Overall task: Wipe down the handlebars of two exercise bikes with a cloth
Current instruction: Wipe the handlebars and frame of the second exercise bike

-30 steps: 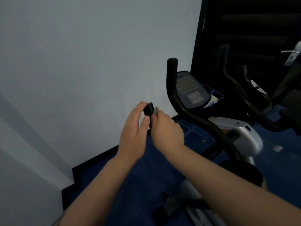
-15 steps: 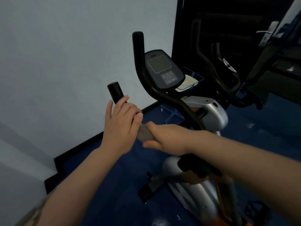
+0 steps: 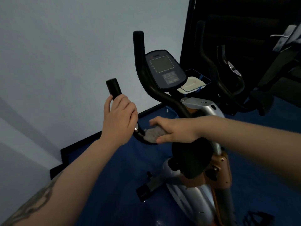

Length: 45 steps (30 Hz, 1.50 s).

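1. Nearest me, my left hand (image 3: 119, 119) was curled round the near handlebar (image 3: 113, 89) just under its capped black end, holding the bar steady and nothing else
2. My right hand (image 3: 175, 129) pinched the grey cloth (image 3: 153, 133) and pressed it onto the low bend of that same bar, just beside my left hand; thumb below, fingers over the top
3. I judged the cloth light and soft, limp enough to wrap a tube, so it was best bunched in the palm and closed round the bar rather than held by a corner
4. The bar looked like stiff tube under a foam sleeve, grippy rather than slick; I expected it to take firm pressure without flexing, and the bike (image 3: 200, 168) looked heavy enough not to shift
5. Beyond the hands rose the far handlebar (image 3: 139, 51) of this bike, upright beside the console (image 3: 164, 67), so I counted two bars here, one console and one cloth
6. Behind the console sat one pale dish (image 3: 192, 86) in a clear tray
7. Farthest, in the dark at the right, stood the second bike (image 3: 228, 75); I made out two dark bars on it, though dimly, making two bikes in all
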Tool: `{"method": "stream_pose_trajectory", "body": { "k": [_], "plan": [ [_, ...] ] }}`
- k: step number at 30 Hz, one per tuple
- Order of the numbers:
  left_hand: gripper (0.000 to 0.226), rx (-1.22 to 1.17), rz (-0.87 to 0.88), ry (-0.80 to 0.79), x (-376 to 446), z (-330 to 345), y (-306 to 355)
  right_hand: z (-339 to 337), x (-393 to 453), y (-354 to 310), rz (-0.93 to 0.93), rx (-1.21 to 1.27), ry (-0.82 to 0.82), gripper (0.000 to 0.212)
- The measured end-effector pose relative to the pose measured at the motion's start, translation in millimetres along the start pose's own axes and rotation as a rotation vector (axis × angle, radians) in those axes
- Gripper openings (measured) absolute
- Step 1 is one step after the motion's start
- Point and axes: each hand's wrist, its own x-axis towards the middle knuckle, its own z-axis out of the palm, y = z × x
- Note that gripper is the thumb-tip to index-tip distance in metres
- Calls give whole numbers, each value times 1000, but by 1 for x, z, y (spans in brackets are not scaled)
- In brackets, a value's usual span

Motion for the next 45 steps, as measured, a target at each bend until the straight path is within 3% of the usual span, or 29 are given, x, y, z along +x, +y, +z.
{"method": "stream_pose_trajectory", "body": {
  "k": [5,12,14,17,22,27,29,32,34,38,40,41,43,45],
  "plan": [
    [30,-22,2,-44,0,1,0,4,1,3,-1,-216,38,34],
    [42,-51,51,-178,2,-5,-12,32,32,-27,-46,-121,172,41],
    [45,-57,37,-202,-1,-6,-8,20,21,-11,-86,-70,53,39],
    [47,-43,25,-244,-4,-10,-5,12,16,-6,-82,-219,-16,45],
    [49,2,15,-216,-3,-15,-12,28,40,-25,-129,-157,171,45],
    [42,-7,57,-154,-5,-12,-13,-3,14,6,-161,-121,-68,24],
    [39,-1,69,-136,-6,-9,-12,-5,9,13,-157,-150,-67,24],
    [36,-8,64,-123,-5,-7,-6,-2,-5,22,-189,-190,90,25],
    [27,-61,-9,-117,-5,-6,2,1,-23,31,-207,-54,262,21],
    [18,-309,-208,-76,-3,4,44,-14,-56,53,-116,424,740,10],
    [17,-434,-264,-58,3,14,71,-27,-54,63,7,485,990,9],
    [17,-535,-324,-68,8,18,82,-31,-47,64,71,439,1047,17],
    [13,-683,-467,-150,16,22,102,-23,-28,58,142,351,968,22],
    [10,-550,-493,-214,15,28,111,3,-7,53,173,332,872,28]
  ]
}}
